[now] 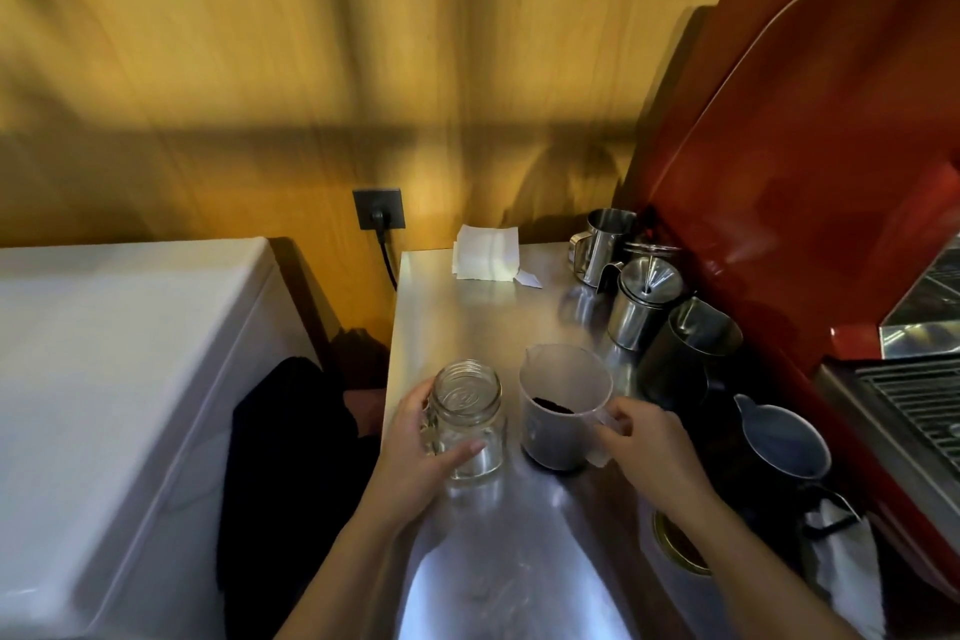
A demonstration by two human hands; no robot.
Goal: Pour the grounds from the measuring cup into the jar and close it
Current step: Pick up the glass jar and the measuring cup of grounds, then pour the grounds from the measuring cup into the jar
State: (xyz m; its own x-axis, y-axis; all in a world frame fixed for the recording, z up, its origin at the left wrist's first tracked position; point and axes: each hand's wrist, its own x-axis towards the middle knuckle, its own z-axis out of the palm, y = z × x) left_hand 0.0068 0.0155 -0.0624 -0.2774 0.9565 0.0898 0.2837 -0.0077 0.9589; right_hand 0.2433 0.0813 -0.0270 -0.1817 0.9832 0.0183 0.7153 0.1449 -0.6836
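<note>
An open, empty glass jar (470, 418) stands upright on the steel counter (457, 317). My left hand (415, 452) wraps around its left and front side. Just to its right stands a clear plastic measuring cup (563, 403) with dark coffee grounds (553, 405) in its bottom. My right hand (647, 447) grips the cup's handle on its right side. A gold jar lid (675, 546) lies flat on the counter under my right forearm, partly hidden.
Several steel and dark pitchers (641, 307) crowd the counter's right side beside a red espresso machine (831, 203). A grey jug (784, 442) stands near my right hand. Folded paper (485, 255) lies at the back. A white appliance (119, 359) stands to the left.
</note>
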